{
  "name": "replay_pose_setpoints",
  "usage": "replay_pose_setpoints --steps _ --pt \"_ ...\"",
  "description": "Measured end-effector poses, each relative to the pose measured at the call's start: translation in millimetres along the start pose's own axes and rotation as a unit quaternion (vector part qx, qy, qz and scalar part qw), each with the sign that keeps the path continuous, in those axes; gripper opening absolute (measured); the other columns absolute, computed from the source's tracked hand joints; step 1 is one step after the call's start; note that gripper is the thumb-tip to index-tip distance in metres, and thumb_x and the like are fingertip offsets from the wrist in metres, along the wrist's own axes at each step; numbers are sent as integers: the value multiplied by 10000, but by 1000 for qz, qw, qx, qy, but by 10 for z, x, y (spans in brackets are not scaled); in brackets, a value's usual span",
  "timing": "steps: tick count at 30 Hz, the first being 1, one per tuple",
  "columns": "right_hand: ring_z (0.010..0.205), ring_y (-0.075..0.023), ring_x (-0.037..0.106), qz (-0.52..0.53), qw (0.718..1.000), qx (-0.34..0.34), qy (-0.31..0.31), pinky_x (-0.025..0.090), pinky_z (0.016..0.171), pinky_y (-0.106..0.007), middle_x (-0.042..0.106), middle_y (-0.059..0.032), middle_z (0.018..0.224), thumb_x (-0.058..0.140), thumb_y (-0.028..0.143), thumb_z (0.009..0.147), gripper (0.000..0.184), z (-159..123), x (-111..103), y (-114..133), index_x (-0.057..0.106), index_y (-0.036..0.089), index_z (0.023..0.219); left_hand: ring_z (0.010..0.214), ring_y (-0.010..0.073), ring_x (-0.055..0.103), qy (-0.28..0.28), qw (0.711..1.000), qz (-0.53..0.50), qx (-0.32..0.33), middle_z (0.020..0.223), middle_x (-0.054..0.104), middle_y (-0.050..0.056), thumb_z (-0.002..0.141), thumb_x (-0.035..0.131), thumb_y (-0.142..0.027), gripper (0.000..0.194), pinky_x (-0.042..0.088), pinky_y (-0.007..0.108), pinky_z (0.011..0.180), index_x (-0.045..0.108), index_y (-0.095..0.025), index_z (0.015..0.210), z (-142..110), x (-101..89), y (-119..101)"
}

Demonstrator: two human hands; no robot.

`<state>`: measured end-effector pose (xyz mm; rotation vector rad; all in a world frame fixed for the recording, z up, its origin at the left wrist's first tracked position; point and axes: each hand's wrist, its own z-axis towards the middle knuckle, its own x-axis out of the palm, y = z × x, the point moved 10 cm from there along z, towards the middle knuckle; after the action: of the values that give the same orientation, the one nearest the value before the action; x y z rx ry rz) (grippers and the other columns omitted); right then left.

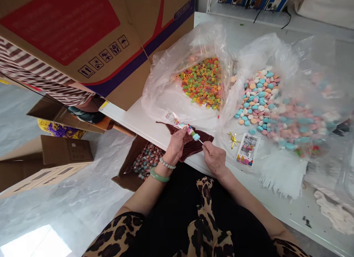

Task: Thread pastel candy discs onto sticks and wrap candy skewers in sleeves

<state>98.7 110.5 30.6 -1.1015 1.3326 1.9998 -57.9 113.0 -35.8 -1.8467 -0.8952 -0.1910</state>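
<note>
My left hand [177, 143] pinches a candy skewer [196, 136] around its middle. Pink, green and blue candies show below the fingers, and a clear printed wrapper [170, 118] sticks out past them at the far end. The bare white stick of the skewer ends in my right hand [215, 157], whose fingers are closed on it. Beneath both hands lies a dark brown cloth [190, 150] at the table edge. Right of them are gold twist ties [233, 139], a stack of printed sachets [248, 150] and a fan of white sticks [284, 176].
Clear bags of ring candies [204, 83] and pastel tablet candies [257, 98] lie open on the white table [276, 212]. A large carton [132, 47] stands at left, with a striped-sleeved person [41, 72] behind. Below the edge, a box [124, 168] holds many wrapped candies.
</note>
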Motion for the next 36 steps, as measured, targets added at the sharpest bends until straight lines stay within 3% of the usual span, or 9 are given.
replay_pose_setpoints --steps 3,6,9,12,21,26,29,32,36 --pt "523 -156 515 11 1000 -21 19 282 555 -277 585 -30 560 411 281 919 284 -27 88 62 631 188 765 760 162 666 3 1000 -20 -21 816 693 58 778 710 -388 282 563 319 740 671 -122 864 -14 24 27" --pt "534 -144 509 160 984 38 62 330 566 -254 562 4 566 451 296 898 214 -18 168 -52 621 199 811 778 179 674 28 997 -22 -70 825 695 71 806 686 -318 212 564 352 775 669 -113 858 2 25 2" --pt "490 -119 461 339 926 110 121 354 530 -231 507 48 529 498 325 878 173 -6 261 -158 602 213 797 866 197 682 79 993 -47 -76 912 704 66 787 700 -229 184 544 369 858 669 -133 940 41 45 -164" --pt "437 -99 399 404 888 150 160 322 459 -225 492 64 508 539 342 848 164 -11 313 -194 604 213 769 1005 243 662 116 987 -92 -65 1032 691 81 807 689 -299 297 511 405 937 649 -157 1064 78 76 -324" --pt "336 -68 294 547 763 310 151 175 334 -200 475 61 408 685 371 681 202 -101 481 -358 608 186 708 927 201 674 51 994 -92 -26 896 676 63 851 646 -323 186 539 327 861 650 -141 891 32 60 -279" --pt "346 -59 279 539 769 292 178 150 344 -195 467 63 404 686 361 687 198 -74 435 -276 616 177 708 846 178 686 69 994 -83 -5 845 664 47 823 683 -345 218 543 311 840 639 -132 848 -5 141 -236" --pt "364 -55 290 534 775 251 225 174 358 -192 478 61 427 663 351 725 183 -117 467 -118 612 176 705 703 154 677 56 994 -75 -60 776 660 45 851 640 -381 255 562 320 769 613 -130 823 57 94 -97" --pt "359 -58 296 559 757 274 196 179 349 -189 489 60 430 651 346 732 176 -180 528 -133 593 180 709 686 163 679 14 992 -77 -103 747 661 55 879 587 -429 306 564 313 712 583 -130 813 87 15 30" --pt "340 -59 296 581 732 316 162 170 332 -184 489 60 413 664 338 704 179 -257 646 -180 582 180 711 726 143 670 -10 995 -91 -29 754 655 26 859 624 -402 266 553 326 806 575 -145 814 34 63 -43"
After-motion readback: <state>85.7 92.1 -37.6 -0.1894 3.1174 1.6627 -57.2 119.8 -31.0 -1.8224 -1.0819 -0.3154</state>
